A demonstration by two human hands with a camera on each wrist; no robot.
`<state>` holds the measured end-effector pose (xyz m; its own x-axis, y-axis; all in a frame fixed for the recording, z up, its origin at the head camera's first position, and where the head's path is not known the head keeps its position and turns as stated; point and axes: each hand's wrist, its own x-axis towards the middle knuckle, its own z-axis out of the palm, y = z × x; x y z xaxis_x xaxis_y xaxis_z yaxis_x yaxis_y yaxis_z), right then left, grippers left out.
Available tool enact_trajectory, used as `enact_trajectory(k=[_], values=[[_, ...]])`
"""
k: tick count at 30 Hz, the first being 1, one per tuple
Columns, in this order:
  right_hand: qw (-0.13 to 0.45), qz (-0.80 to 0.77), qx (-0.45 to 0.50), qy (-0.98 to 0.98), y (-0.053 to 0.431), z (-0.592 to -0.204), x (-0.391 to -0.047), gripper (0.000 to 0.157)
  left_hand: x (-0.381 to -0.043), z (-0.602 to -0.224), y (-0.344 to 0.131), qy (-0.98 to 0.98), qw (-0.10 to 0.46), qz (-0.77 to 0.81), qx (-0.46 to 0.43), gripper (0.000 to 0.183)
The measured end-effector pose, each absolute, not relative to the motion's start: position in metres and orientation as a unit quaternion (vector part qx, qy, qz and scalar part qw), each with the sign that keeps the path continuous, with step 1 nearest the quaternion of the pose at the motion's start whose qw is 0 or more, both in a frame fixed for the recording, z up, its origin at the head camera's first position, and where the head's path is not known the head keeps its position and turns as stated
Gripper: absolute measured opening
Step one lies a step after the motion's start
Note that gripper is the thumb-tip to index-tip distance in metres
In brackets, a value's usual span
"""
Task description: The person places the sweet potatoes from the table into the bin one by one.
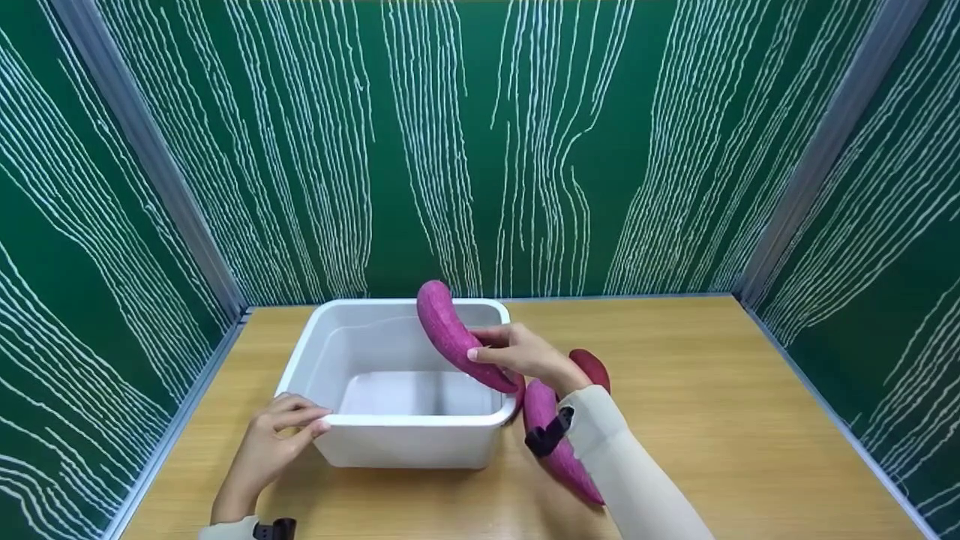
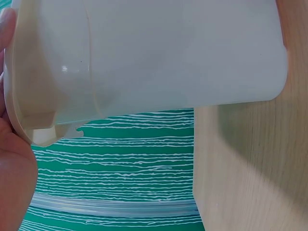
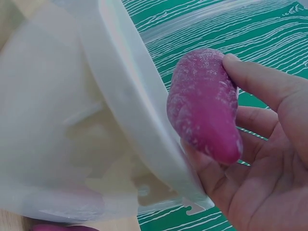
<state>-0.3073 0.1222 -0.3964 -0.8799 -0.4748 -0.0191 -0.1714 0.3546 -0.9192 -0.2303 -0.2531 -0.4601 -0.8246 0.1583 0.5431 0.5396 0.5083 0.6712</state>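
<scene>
A long, curved purple sweet potato (image 1: 448, 324) is held between the thumb and fingers of my right hand (image 1: 529, 351), over the right side of a white plastic bin (image 1: 409, 442). Seen from the right wrist, the same sweet potato (image 3: 204, 108) points its narrow end at the camera, beside the bin rim (image 3: 130, 106). My left hand (image 1: 270, 442) grips the bin's near left corner, thumb and fingers at the rim. On the table, another purple sweet potato (image 1: 574, 472) lies partly under my right wrist. A darker red one (image 1: 591, 367) shows just behind that wrist.
The bin stands on a wooden table (image 1: 697, 420). Part of a dark red piece (image 1: 517, 397) shows against the bin's right side. Green panels (image 1: 405, 150) with white wavy lines and grey metal posts (image 1: 817, 150) wall in the back and sides.
</scene>
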Motion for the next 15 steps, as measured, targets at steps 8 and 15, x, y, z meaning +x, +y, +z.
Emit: enact_trajectory(k=[8, 15], values=[[0.143, -0.532, -0.209, 0.808, 0.120, -0.396, -0.306, 0.050, -0.224, -0.453, -0.245, -0.837, 0.231, -0.454, -0.201, 0.021], [0.146, -0.534, -0.211, 0.805, 0.117, -0.395, -0.305, 0.050, -0.212, -0.433, -0.236, -0.844, 0.222, -0.451, -0.187, 0.018]])
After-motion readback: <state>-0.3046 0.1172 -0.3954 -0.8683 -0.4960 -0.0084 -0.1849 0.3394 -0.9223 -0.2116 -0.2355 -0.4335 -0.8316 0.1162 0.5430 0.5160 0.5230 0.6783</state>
